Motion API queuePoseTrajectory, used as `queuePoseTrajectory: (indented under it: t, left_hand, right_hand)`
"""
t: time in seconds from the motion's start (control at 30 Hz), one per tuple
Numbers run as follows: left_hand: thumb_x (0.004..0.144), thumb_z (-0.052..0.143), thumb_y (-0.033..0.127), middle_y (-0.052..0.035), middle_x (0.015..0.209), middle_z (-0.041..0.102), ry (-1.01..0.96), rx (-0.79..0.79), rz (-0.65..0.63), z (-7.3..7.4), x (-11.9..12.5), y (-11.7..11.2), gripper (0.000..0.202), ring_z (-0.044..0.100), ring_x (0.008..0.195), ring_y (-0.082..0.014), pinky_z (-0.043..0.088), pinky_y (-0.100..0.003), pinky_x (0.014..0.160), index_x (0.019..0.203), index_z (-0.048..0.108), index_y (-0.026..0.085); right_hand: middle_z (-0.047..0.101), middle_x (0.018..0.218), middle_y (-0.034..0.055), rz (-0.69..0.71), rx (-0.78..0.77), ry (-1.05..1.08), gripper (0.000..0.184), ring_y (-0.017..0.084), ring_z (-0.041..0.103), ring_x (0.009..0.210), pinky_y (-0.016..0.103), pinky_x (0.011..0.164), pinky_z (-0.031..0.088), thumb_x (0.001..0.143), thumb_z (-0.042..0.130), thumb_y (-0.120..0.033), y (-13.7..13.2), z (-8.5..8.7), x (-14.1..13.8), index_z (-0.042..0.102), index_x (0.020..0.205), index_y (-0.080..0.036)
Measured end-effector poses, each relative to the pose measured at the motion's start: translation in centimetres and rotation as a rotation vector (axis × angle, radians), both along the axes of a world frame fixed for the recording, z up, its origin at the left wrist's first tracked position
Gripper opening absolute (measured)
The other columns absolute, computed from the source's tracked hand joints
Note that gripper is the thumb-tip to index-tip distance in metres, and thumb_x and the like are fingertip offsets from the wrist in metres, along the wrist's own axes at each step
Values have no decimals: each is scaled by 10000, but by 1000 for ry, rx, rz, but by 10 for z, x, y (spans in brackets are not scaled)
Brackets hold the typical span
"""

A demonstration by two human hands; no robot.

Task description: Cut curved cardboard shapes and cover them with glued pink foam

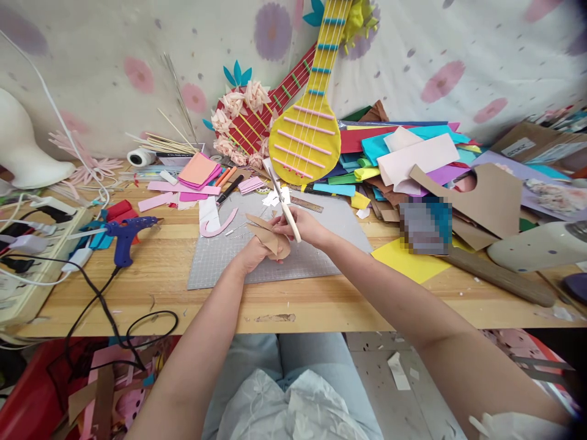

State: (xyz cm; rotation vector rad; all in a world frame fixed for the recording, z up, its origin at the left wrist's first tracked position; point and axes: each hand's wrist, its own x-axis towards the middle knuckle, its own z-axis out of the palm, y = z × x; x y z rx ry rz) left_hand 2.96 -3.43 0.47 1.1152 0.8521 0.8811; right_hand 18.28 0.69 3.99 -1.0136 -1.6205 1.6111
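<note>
The left hand point(251, 255) has its grip closed on a tan curved foam cut-out point(268, 235), lifted just above the grey cutting mat point(215, 260), probably to steady it. Just beside that grip, the right hand point(306, 227) clasps a white-handled blade tool point(285, 211), tip angled away.

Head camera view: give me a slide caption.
Left hand holds tan paper cutout, right hand holds white-handled cutter, over a grey cutting mat.

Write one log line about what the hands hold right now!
left hand: holds brown paper piece | right hand: holds scissors | below: grey mat | nearby: blue glue gun
</note>
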Motion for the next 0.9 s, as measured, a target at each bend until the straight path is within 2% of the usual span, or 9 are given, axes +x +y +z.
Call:
queuePoseTrajectory:
  t: [0.07,0.17,0.3,0.37,0.5,0.67,0.8,0.9]
  left_hand:
    - [552,710,213,-113,1168,578,19,-9,45,-1,1,1,841,611,812,-201,529,-285,524,1321,369,203]
    - [569,696,214,-93,1038,632,56,-10,195,-2,1,5,672,627,788,-198,524,-272,524,1188,438,166]
    - [584,706,267,-51,879,657,63,2,345,-5,1,12,442,636,732,-172,519,-250,529,951,487,157]
    - [581,714,286,-43,844,659,52,7,381,-7,0,14,397,633,714,-159,521,-246,535,884,493,156]
    - [580,719,299,-34,836,658,25,28,462,-8,-2,14,387,626,736,-151,532,-248,555,873,508,160]
    - [589,706,337,-49,889,655,21,28,465,-8,-2,14,390,624,741,-168,525,-250,517,898,557,150]
    - [607,704,367,-37,869,646,56,37,456,-9,-1,14,431,600,653,-136,523,-250,490,957,578,151]
    - [611,707,379,-28,840,638,86,49,427,-8,0,12,451,577,578,-104,514,-236,477,976,577,149]
  right_hand:
    - [560,598,-25,-83,-44,-28,375,64,455,472,206,443,361,565,751,-246,3,-2,-4,403,689,-182]
    - [516,509,-38,-184,-81,-88,313,78,476,465,211,450,373,580,724,-158,10,-3,-1,427,679,-174]
    - [563,551,-16,-249,-88,-104,309,109,552,518,214,468,405,570,701,-92,20,-4,8,428,684,-179]
    - [578,572,-10,-272,-70,-137,328,126,570,538,225,474,420,555,702,-75,24,-8,11,426,694,-187]
    - [589,598,-4,-301,-33,-213,347,140,567,539,244,464,425,548,708,-87,27,-17,11,430,724,-197]
    - [602,687,-2,-288,-33,-110,318,119,568,537,252,492,442,594,709,-170,20,-15,9,430,744,-196]
    - [544,569,-31,-286,-21,-58,336,102,518,480,225,448,378,607,730,-276,14,-15,2,426,726,-197]
    - [513,528,-47,-377,-73,-16,322,94,487,448,224,444,368,611,718,-243,13,-21,-5,419,721,-198]
